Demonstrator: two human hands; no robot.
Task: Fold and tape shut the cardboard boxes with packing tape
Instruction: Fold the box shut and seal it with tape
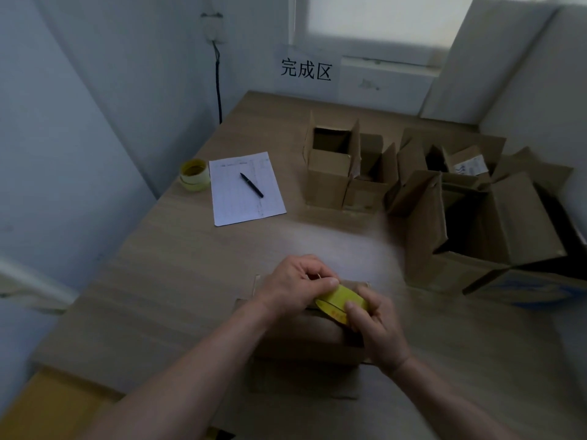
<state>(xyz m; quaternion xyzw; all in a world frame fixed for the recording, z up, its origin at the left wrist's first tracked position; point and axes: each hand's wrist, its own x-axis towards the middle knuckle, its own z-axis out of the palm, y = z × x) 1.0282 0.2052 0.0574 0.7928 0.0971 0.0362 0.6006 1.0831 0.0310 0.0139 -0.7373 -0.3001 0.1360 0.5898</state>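
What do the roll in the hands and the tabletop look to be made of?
Tape roll: glossy yellow plastic film, by its sheen, gripped by both the left hand and the right hand. Table: pale wood-grain surface, matte, probably laminate.

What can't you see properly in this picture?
Head view only:
- Box under the hands: top hidden by left hand and right hand.
- Tape roll: loose end hidden by fingers.
- Paper sheet: writing too small.
- Blue-printed box: cut off by the right edge.
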